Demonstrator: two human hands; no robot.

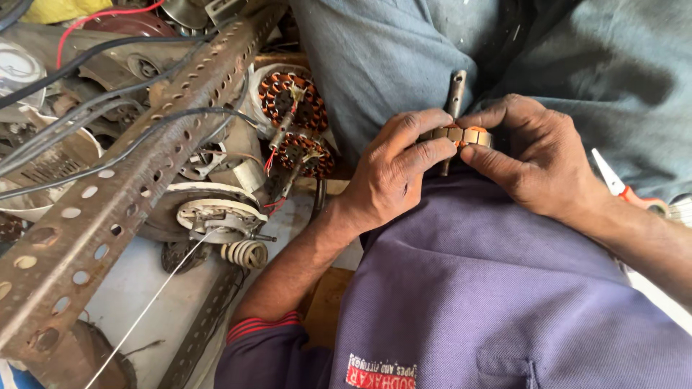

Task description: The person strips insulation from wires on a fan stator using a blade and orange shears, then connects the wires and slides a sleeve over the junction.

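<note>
Hands (461, 162) half-hiding small stator (457, 135)

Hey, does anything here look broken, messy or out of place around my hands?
Nothing looks damaged on the stator that the left hand and right hand grip. The clutter is at the left: wound stators heaped among loose cables, and a rusty perforated angle bar lies slanted across the pile.
</note>
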